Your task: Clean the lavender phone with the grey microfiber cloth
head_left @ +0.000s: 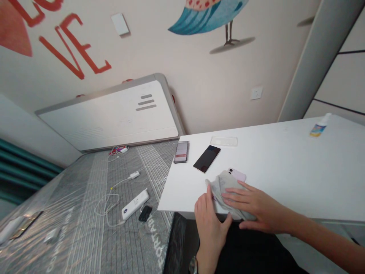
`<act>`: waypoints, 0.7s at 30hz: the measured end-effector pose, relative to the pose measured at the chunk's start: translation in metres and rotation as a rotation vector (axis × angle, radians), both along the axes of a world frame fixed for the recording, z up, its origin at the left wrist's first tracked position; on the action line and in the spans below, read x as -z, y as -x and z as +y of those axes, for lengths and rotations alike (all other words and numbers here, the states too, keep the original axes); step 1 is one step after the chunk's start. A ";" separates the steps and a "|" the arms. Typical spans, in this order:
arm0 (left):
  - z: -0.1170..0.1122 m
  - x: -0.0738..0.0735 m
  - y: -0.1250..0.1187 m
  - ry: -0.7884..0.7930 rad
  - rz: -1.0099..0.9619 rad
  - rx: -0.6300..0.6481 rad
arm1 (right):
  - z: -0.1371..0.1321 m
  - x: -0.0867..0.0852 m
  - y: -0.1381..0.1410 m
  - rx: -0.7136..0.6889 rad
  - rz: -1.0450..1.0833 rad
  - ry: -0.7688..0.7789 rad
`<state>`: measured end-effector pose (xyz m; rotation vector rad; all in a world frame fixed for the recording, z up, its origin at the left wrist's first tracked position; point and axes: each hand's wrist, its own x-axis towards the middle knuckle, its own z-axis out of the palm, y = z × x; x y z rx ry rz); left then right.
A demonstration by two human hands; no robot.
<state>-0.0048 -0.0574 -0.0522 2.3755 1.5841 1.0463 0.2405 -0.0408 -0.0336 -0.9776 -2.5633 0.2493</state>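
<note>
A pale purple phone (pixel 238 175) lies near the front edge of the white table (pixel 279 163), its camera end showing. A light grey cloth (pixel 219 184) covers most of it. My right hand (pixel 253 205) presses on the cloth with its fingers stretched out flat and its thumb apart. At the phone's near end, my left hand (pixel 209 222) has its index finger and thumb on either side of the covered phone. What lies right under the cloth is hidden. A black-screened phone (pixel 207 158) rests beyond my hands, with a clear phone case (pixel 224 141) behind it.
A blurred-out small item (pixel 181 151) sits at the table's left corner. A spray bottle (pixel 318 126) stands far right. Left, on a plastic-covered mattress (pixel 85 213), are a white power bank (pixel 135 204) with a cable, a small black object (pixel 145 213) and a charger plug (pixel 134 174).
</note>
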 end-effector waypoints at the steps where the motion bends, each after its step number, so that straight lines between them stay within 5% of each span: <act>1: 0.000 0.000 0.000 -0.007 0.005 -0.004 | 0.001 0.000 0.002 0.050 -0.009 -0.013; 3: 0.000 0.000 -0.001 -0.010 0.010 -0.015 | 0.003 0.000 0.005 0.154 -0.013 -0.042; 7: 0.000 -0.001 -0.001 -0.009 0.010 -0.007 | 0.005 0.000 0.007 0.000 -0.041 0.043; 11: 0.000 -0.001 -0.001 -0.001 0.006 -0.015 | 0.008 0.000 0.003 0.147 -0.032 0.026; 15: 0.000 -0.002 -0.001 -0.012 0.021 -0.019 | 0.009 0.000 0.002 0.037 -0.061 0.089; 18: 0.000 -0.001 -0.001 -0.017 0.009 -0.019 | 0.010 -0.001 0.003 0.142 -0.040 0.091; 21: 0.000 0.001 0.000 -0.033 0.018 -0.007 | 0.011 -0.003 0.005 0.025 -0.032 0.132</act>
